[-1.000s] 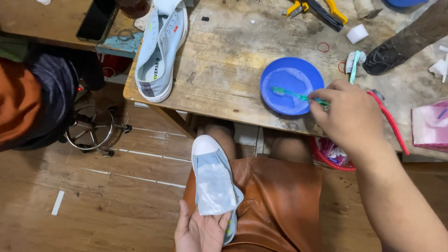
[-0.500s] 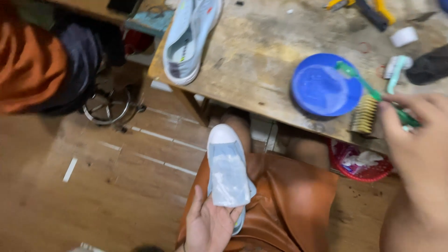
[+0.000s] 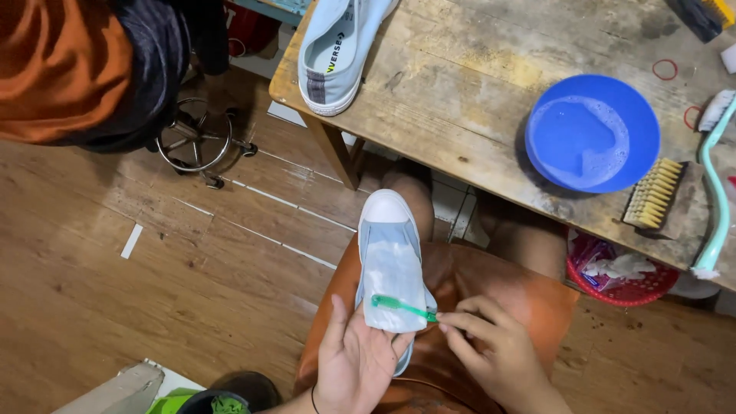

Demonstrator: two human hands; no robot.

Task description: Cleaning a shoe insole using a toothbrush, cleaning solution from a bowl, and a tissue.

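Pale blue canvas shoe [image 3: 391,261] on the lap, below the tabletop's [image 3: 460,84] near edge, cupped from beneath at the heel by the left hand [image 3: 360,360]. Green toothbrush [image 3: 402,307] pinched in the right hand [image 3: 491,349], bristles on the upper. Likely light, soft-sided, wet and slippery; firmest hold probably at the stiff sole and heel
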